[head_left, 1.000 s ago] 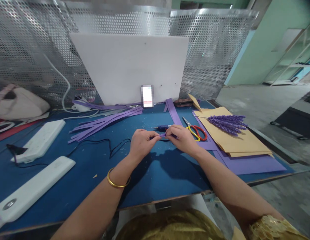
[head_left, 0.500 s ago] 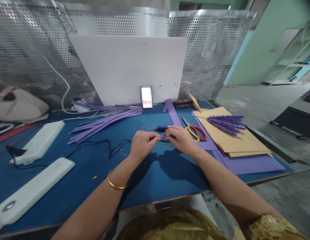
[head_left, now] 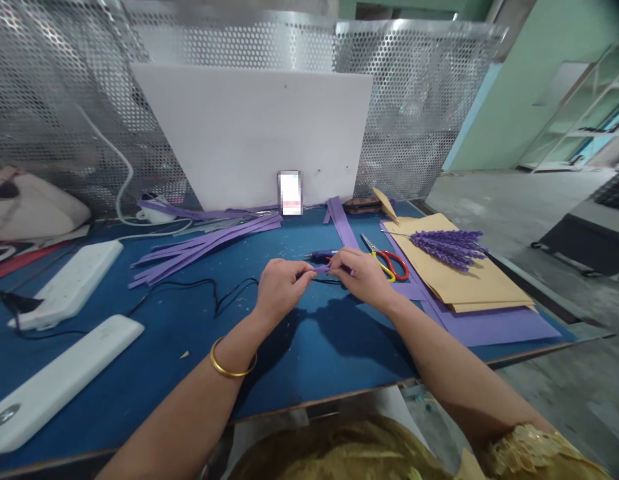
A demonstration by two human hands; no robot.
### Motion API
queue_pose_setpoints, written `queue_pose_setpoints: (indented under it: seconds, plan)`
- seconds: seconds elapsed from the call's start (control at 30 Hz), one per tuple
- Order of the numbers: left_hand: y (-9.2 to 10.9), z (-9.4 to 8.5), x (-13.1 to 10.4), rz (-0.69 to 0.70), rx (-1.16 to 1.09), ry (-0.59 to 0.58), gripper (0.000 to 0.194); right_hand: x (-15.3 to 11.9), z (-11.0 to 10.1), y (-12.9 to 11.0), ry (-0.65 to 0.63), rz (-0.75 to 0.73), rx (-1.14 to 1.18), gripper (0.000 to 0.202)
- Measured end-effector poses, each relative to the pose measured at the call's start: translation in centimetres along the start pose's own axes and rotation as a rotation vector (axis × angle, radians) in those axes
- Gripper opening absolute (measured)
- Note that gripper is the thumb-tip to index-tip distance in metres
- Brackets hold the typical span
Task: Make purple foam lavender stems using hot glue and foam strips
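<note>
Above the blue tabletop, a small purple paper strip (head_left: 321,269) is stretched between my two hands. My left hand (head_left: 284,287) pinches one end between thumb and fingertips, a gold bangle on its wrist. The other end sits in the fingertips of my right hand (head_left: 359,275). Most of the strip is hidden by the fingers. Just behind them lies a dark blue pen-like tool (head_left: 320,255) with a metal tip. Scissors (head_left: 389,261) with red and yellow handles rest to the right of my right hand.
Purple strips (head_left: 204,248) lie at the back left. White power strips (head_left: 64,387) are at the left, with a black cable. On the right, a purple flower bunch (head_left: 449,248) lies on tan paper (head_left: 469,290) over purple sheets (head_left: 504,328). A phone (head_left: 290,193) leans against a white board (head_left: 254,133).
My hands have drawn slightly apart, showing a little more of the purple strip. The whole view has shifted a little. Other things stay in place.
</note>
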State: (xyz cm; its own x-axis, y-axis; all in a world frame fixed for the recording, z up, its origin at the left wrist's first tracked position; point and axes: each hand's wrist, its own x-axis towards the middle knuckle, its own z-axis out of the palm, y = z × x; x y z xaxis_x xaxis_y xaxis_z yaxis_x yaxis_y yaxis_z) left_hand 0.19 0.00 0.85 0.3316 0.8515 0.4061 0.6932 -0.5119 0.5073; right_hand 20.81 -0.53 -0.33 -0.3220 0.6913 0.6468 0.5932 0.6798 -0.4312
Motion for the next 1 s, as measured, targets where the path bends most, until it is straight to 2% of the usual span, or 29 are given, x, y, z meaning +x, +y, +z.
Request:
queue_pose_setpoints:
  seconds: [0.17,0.33,0.43,0.57,0.7,0.9,1.0]
  plan:
    - [0.1,0.0,0.0,-0.088,-0.047,-0.036,0.026,0.1,-0.3,0.0,0.025,0.049,-0.020,0.015]
    - [0.0,0.0,0.0,-0.045,-0.033,-0.006,0.028,0.1,-0.5,0.0,0.047,0.100,-0.025,0.016]
    - [-0.1,-0.1,0.1,-0.154,-0.085,-0.024,0.027,0.1,-0.7,0.1,0.053,0.109,-0.040,0.016]
    - [-0.6,-0.2,0.3,-0.214,-0.122,0.033,0.026,0.3,-0.8,0.2,0.120,0.149,-0.084,0.017]
    - [-1.0,-0.2,0.5,-0.254,-0.220,0.067,0.022,0.3,-0.7,0.2,0.131,0.178,-0.091,0.017]
    - [-1.4,-0.5,0.8,-0.392,-0.439,0.265,0.022,0.3,-0.8,0.5,0.195,0.194,-0.093,0.018]
    - [-2.1,-0.9,1.6,-0.502,-0.628,0.512,0.022,0.3,-1.0,1.0,0.253,0.193,-0.140,0.020]
